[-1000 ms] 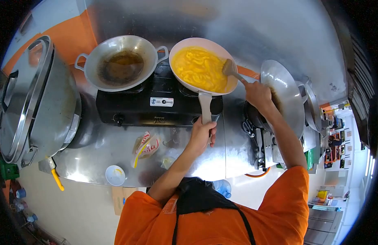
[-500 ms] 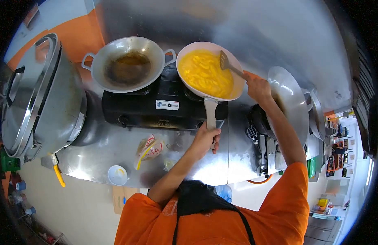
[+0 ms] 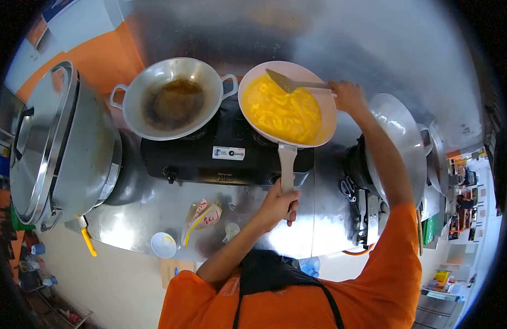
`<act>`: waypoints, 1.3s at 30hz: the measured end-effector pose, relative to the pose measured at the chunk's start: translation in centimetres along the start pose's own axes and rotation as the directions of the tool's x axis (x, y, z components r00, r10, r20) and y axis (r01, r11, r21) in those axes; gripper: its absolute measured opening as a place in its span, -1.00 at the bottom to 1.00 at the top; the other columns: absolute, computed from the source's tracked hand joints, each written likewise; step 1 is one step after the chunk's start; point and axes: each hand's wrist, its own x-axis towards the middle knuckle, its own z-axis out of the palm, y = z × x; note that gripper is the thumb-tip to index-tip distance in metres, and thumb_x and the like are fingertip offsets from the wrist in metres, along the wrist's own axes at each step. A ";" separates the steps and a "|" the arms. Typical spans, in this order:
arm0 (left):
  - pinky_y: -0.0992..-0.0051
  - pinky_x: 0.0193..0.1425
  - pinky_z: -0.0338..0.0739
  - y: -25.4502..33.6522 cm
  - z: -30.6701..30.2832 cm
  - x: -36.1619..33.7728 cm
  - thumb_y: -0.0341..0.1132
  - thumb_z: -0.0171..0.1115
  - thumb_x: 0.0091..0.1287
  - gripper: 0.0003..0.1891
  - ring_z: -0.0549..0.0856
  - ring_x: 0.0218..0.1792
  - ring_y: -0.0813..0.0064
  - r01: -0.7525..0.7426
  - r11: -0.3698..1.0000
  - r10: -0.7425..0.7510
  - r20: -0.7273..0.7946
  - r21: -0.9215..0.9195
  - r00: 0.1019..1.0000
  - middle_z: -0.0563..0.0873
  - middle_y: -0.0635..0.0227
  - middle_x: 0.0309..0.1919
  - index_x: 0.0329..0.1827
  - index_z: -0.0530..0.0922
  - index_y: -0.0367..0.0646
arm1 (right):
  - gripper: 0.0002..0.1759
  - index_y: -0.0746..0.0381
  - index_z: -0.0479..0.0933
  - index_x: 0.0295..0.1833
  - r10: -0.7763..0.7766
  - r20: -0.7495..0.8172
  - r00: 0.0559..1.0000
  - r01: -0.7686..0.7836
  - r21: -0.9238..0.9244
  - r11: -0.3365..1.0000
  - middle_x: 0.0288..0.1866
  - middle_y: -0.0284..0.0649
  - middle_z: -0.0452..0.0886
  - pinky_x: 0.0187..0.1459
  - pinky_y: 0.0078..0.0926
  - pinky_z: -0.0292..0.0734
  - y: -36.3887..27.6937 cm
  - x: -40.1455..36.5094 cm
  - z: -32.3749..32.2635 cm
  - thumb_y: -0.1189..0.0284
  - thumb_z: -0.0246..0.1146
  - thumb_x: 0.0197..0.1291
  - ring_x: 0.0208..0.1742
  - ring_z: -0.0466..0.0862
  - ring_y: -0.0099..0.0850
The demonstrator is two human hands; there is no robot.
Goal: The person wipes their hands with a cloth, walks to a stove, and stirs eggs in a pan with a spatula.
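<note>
We're clamping left hand on frying pan handle, right hand on spatula, now swinging across pan's far side, reaching egg there.

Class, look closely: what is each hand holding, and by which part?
The left hand holds the pan by its handle. The right hand holds the spatula by the end of its handle.

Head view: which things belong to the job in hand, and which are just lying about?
In use:
pan, left hand on its handle
spatula in right hand
yellow mixture
stove

Seemingly lying about:
two-handled wok
lidded pot
packet
scissors
</note>
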 end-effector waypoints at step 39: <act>0.49 -0.80 0.25 0.2 0.5 -0.5 -0.36 0.06 0.25 -0.44 0.38 -0.77 0.53 -0.017 1.000 0.017 -0.060 0.003 0.998 0.38 0.42 -0.63 0.31 0.11 -0.12 | -0.76 0.26 0.57 -0.17 -0.095 0.321 0.942 0.033 0.195 0.980 -0.34 -0.03 0.59 -0.13 -0.21 0.43 2.4 -3.6 -14.4 0.45 0.19 0.00 -0.21 0.58 -0.11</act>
